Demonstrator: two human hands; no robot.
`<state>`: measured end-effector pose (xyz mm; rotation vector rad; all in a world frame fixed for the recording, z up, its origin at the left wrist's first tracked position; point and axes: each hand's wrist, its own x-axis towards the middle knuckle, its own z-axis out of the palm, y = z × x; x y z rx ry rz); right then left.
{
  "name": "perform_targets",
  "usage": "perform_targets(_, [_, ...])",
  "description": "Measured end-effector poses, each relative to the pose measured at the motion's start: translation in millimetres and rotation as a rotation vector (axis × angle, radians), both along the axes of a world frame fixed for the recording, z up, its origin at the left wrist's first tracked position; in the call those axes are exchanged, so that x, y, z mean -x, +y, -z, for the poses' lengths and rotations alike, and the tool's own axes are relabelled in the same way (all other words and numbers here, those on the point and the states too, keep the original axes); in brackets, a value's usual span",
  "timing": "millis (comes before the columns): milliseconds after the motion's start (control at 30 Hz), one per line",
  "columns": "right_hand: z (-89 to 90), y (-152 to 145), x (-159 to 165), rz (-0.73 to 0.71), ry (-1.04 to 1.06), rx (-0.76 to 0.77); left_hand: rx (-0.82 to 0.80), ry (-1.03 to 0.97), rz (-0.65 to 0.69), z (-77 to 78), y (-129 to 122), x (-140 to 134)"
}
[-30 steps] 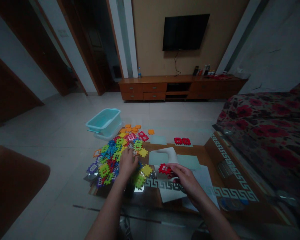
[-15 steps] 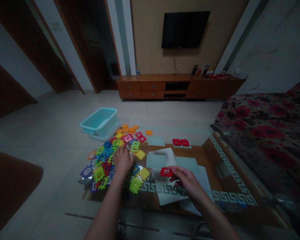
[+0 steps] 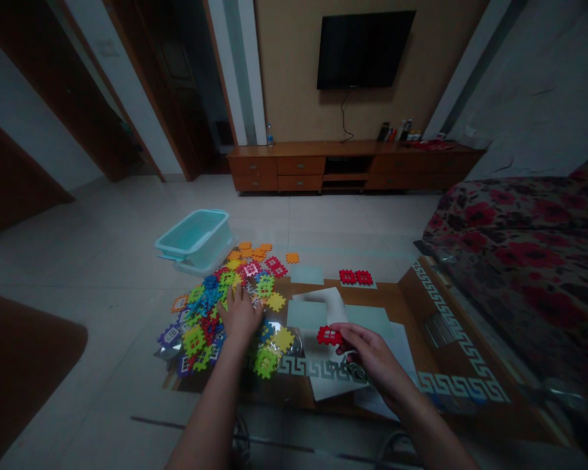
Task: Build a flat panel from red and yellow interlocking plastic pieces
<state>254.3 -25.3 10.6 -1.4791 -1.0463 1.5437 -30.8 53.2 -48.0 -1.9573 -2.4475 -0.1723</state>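
Note:
My right hand [image 3: 367, 349] pinches a red interlocking block [image 3: 328, 335] with a window-like grid in it, held above the glass table. Over the heap of interlocking plastic blocks [image 3: 195, 341], my left hand [image 3: 242, 314] rests with its fingers apart, touching pieces; whether any piece sits under the fingertips is hidden. The heap mixes green, yellow, blue, purple and red pieces, some with window grids. Two red blocks [image 3: 355, 277] lie side by side toward the table's far edge. Orange blocks [image 3: 262, 251] are scattered behind the heap, with one apart [image 3: 293, 258].
A light-blue plastic bin [image 3: 193, 251] stands at the table's far left corner. The glass table [image 3: 392, 300] has a patterned border and papers visible through it. A flowered sofa [image 3: 500, 215] is at the right. A wooden TV cabinet [image 3: 301, 166] stands against the far wall.
Both hands stay nearly where they were. The fingers of my left hand have shifted slightly on the heap, and the red block in my right hand has moved slightly to the right.

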Motion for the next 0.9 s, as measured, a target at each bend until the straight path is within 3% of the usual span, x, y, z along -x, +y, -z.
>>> perform_targets(300, [-0.7, -0.7, 2.2, 0.012, 0.021, -0.003, -0.031, 0.032, -0.011, -0.7, -3.7, -0.5])
perform_targets(500, [0.3, 0.3, 1.4, 0.012, 0.034, 0.013, -0.023, 0.014, 0.086, 6.4, -0.3, 1.7])
perform_targets(900, [-2.8, 1.1, 1.2, 0.031, 0.041, 0.018, -0.089, 0.032, 0.041, 9.2, 2.4, 2.2])
